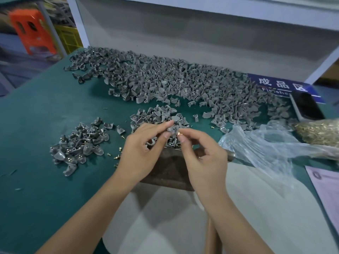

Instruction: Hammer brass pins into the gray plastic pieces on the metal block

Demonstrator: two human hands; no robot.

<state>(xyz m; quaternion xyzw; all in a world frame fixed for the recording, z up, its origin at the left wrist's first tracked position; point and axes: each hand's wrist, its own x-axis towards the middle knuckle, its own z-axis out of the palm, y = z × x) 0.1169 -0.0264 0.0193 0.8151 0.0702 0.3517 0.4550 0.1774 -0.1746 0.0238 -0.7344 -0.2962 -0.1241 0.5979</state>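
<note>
Left hand: the left hand (141,143) is pinching one gray piece (172,129) between thumb and forefinger, holding it up just above the metal block (168,167), the other fingers curling loosely below

Right hand: the right hand (203,153) is pinching a single brass pin (179,133) between thumb and fingertip, bringing its end right against the side of the held piece; the remaining fingers are curling in and carrying nothing else that I can make out

Step in hand: the person is seating the pin in the piece by hand, judging by how the two are meeting; no striking is happening at this moment

Hammer: a wooden handle (211,235) is showing near the bottom edge under the right forearm, and nobody is gripping it; its head is hidden

Done so far: a small pile (78,142) is lying on the green mat (36,125) to the left of the block, and brass dots are glinting in several of those pieces, so these are probably the finished ones

Loose pins: a few are lying scattered on the mat between that pile and the left hand

Left to do: a small heap (157,114) is waiting just behind the hands, and a far larger spread (183,81) is covering the back of the table, so most of the job is looking undone

Pin supply: a clear bag (275,142) on the right is holding a big mass of brass pins at its far end
</note>
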